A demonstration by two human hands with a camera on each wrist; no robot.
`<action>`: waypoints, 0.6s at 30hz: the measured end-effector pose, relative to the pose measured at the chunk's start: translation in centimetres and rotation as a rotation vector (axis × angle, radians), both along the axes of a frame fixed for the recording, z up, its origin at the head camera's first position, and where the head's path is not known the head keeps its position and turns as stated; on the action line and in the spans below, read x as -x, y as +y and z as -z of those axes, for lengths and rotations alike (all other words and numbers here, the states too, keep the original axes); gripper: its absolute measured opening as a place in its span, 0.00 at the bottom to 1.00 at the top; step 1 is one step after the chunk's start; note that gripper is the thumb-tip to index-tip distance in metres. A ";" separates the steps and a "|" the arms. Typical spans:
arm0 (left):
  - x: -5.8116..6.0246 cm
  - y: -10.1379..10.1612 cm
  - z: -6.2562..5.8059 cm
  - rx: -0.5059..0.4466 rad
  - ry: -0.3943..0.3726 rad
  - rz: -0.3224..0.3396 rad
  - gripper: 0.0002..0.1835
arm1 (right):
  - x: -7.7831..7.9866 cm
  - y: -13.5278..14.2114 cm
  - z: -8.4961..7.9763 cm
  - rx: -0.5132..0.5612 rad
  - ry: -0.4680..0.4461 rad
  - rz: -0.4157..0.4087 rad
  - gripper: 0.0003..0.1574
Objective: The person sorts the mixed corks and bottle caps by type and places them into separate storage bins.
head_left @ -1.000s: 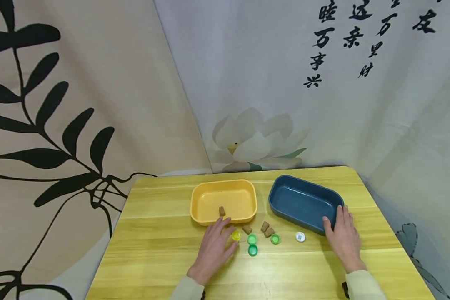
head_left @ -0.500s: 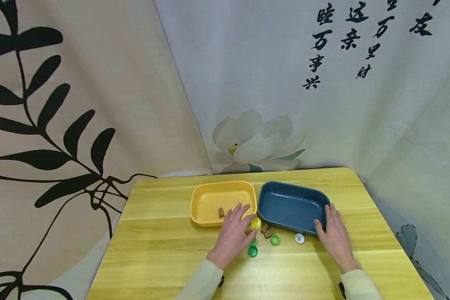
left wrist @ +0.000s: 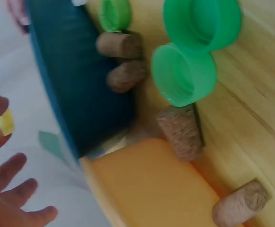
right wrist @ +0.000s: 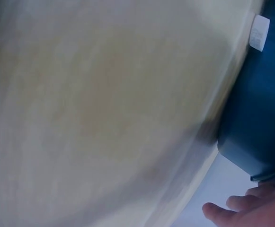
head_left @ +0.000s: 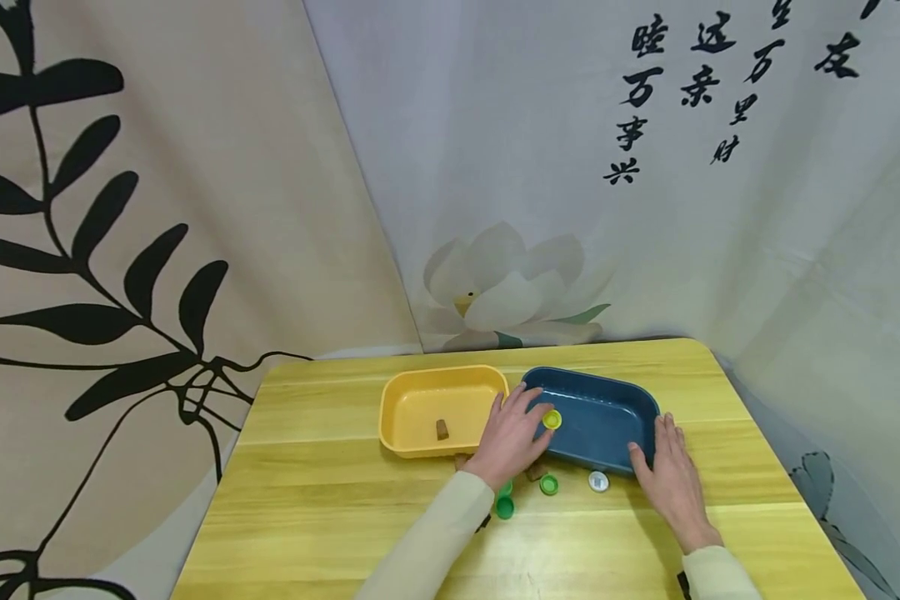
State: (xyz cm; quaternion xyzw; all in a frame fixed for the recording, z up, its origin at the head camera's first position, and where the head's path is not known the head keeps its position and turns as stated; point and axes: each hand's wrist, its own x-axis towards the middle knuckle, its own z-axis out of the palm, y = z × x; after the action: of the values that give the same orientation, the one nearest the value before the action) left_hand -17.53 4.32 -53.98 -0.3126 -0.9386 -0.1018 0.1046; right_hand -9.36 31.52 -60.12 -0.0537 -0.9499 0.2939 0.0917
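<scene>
My left hand [head_left: 508,444] pinches a yellow bottle cap [head_left: 552,419] between thumb and index finger, above the left part of a blue dish [head_left: 596,421]. In the left wrist view the other fingers are spread apart from the cap. My right hand [head_left: 673,487] rests against the dish's right end, its fingers fairly straight along the outside and the thumb near the front rim. Green bottle caps [head_left: 505,507] and a lighter green cap [head_left: 548,484] lie on the table. Corks [left wrist: 180,132] lie close by, partly hidden by my left hand in the head view.
A yellow dish [head_left: 412,375] stands left of the blue one, with a cork [head_left: 442,429] inside it. A white cap [head_left: 598,481] lies before the blue dish. The wooden table [head_left: 307,500] ends at a printed curtain [head_left: 495,167] behind.
The left hand has picked up the yellow cap and carried it right, over the blue dish. The blue dish and the right hand have moved left, closer to the yellow dish.
</scene>
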 end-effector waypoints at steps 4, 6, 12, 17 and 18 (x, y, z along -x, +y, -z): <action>1.1 1.2 1.1 0.048 0.013 -0.019 0.21 | 0.0 0.0 0.2 0.017 -0.003 0.005 0.51; 1.4 1.8 1.6 0.060 0.005 -0.047 0.20 | 0.1 0.0 0.3 0.018 0.000 0.002 0.51; 1.5 3.2 2.0 0.065 -0.055 -0.147 0.22 | 0.1 0.0 0.3 0.013 0.002 -0.001 0.50; 0.7 3.0 1.7 0.054 -0.072 -0.160 0.35 | 0.0 0.1 0.2 0.033 -0.017 -0.005 0.50; 0.5 2.8 1.5 0.051 -0.068 -0.150 0.37 | -0.1 0.2 0.2 0.035 -0.018 -0.004 0.50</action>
State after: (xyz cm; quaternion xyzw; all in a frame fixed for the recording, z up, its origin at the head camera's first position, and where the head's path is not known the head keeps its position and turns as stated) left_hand -18.05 7.12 -55.53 -0.2402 -0.9647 -0.0802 0.0720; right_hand -9.28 31.75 -60.30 -0.0561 -0.9455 0.3103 0.0814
